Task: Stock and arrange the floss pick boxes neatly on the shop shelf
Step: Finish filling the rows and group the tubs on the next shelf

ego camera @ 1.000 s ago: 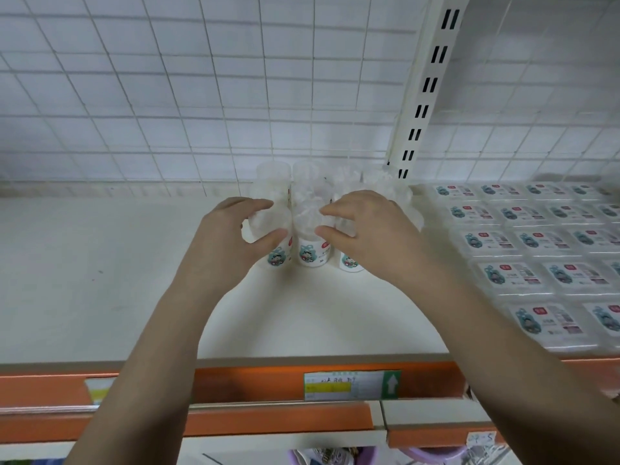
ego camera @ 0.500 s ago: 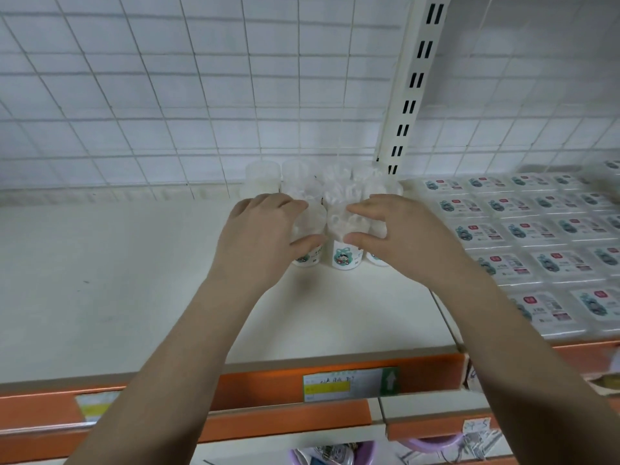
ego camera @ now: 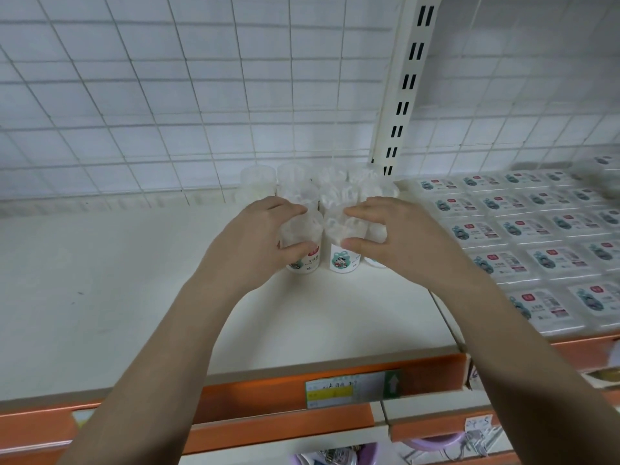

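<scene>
Left hand (ego camera: pixel 258 243) and right hand (ego camera: pixel 399 239) each gripping a floss tub (ego camera: pixel 344 243) on white shelf (ego camera: pixel 117 297).

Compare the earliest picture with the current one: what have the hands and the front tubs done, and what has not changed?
Both hands stay on the front tubs. The left hand wraps one tub more fully; the right hand grips its neighbour, now pressed closer together. The back rows and the flat packs are unchanged.

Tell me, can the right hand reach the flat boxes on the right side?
Probably yes. The right hand is wrapped around a round tub, and the flat boxes lie just beside it, with nothing in between. It would need to let go first.
</scene>
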The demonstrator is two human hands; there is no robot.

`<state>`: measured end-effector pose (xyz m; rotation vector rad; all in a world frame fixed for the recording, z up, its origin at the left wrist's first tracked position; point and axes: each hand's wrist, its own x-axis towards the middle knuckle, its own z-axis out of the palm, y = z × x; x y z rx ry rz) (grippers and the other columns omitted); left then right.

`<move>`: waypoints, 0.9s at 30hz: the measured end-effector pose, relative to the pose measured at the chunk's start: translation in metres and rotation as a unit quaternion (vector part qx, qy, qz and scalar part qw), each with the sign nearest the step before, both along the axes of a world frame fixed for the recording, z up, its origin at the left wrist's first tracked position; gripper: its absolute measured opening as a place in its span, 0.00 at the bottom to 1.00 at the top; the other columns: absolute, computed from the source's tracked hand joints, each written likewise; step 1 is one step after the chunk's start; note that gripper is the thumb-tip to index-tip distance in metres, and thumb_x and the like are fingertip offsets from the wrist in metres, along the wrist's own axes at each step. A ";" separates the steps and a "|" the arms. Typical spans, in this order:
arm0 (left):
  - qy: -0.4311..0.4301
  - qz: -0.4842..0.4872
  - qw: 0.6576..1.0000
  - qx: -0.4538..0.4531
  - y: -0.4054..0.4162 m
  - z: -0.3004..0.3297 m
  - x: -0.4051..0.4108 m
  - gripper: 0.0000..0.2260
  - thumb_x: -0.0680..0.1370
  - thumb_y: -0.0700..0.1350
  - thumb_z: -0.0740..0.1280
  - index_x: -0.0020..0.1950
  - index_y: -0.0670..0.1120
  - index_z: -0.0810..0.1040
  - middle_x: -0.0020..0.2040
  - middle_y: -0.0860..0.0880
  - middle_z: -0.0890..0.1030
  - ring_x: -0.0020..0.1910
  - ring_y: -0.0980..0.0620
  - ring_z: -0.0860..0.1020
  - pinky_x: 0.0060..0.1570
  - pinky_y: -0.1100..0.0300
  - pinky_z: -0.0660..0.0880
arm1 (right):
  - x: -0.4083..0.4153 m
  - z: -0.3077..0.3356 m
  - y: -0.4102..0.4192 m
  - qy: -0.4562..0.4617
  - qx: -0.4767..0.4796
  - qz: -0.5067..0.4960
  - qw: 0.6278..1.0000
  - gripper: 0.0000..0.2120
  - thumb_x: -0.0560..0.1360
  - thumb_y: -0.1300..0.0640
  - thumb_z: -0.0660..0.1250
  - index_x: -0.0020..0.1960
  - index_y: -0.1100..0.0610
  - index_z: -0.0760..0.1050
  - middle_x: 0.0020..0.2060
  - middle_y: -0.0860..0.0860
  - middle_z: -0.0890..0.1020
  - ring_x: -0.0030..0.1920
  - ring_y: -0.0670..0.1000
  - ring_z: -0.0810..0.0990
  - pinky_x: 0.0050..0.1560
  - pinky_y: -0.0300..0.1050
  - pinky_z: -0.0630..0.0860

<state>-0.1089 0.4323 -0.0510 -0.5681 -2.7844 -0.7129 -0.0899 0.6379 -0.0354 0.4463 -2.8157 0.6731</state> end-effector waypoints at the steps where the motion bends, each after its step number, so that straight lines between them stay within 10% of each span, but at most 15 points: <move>1: 0.001 -0.001 1.000 0.001 0.000 0.002 0.001 0.24 0.70 0.58 0.68 0.64 0.53 0.74 0.61 0.56 0.73 0.60 0.54 0.71 0.56 0.61 0.68 | 0.000 0.001 0.000 -0.007 -0.004 0.005 1.000 0.22 0.72 0.45 0.67 0.64 0.50 0.74 0.63 0.47 0.75 0.67 0.45 0.68 0.61 0.33 0.58; 16: -0.066 -0.022 0.997 -0.042 0.008 0.027 -0.019 0.22 0.77 0.57 0.60 0.68 0.47 0.71 0.69 0.53 0.69 0.68 0.57 0.66 0.56 0.71 0.57 | -0.033 0.013 -0.002 -0.058 0.066 -0.008 0.996 0.17 0.80 0.56 0.53 0.53 0.67 0.74 0.51 0.61 0.80 0.54 0.60 0.77 0.54 0.56 0.72; 20: -0.012 -0.026 0.999 -0.030 0.011 0.028 -0.014 0.17 0.79 0.53 0.59 0.61 0.45 0.77 0.64 0.51 0.74 0.62 0.53 0.71 0.58 0.65 0.64 | -0.025 0.016 0.007 -0.013 -0.011 -0.034 0.999 0.15 0.79 0.56 0.56 0.61 0.59 0.75 0.61 0.51 0.77 0.63 0.51 0.72 0.63 0.36 0.63; 23: 0.019 -0.036 0.999 -0.006 0.019 0.030 -0.003 0.14 0.79 0.50 0.60 0.61 0.48 0.77 0.62 0.54 0.75 0.60 0.54 0.72 0.58 0.57 0.69 | -0.004 0.018 0.024 0.065 -0.109 -0.125 0.984 0.14 0.78 0.58 0.60 0.61 0.53 0.76 0.59 0.45 0.78 0.55 0.38 0.72 0.51 0.17 0.58; 27: 0.047 -0.084 0.995 -0.004 0.046 0.032 0.012 0.13 0.78 0.49 0.61 0.61 0.51 0.77 0.61 0.56 0.76 0.59 0.56 0.72 0.57 0.60 0.69 | 0.032 0.012 0.064 0.148 -0.147 -0.203 0.957 0.11 0.77 0.60 0.62 0.57 0.54 0.79 0.49 0.40 0.77 0.48 0.31 0.68 0.45 0.16 0.61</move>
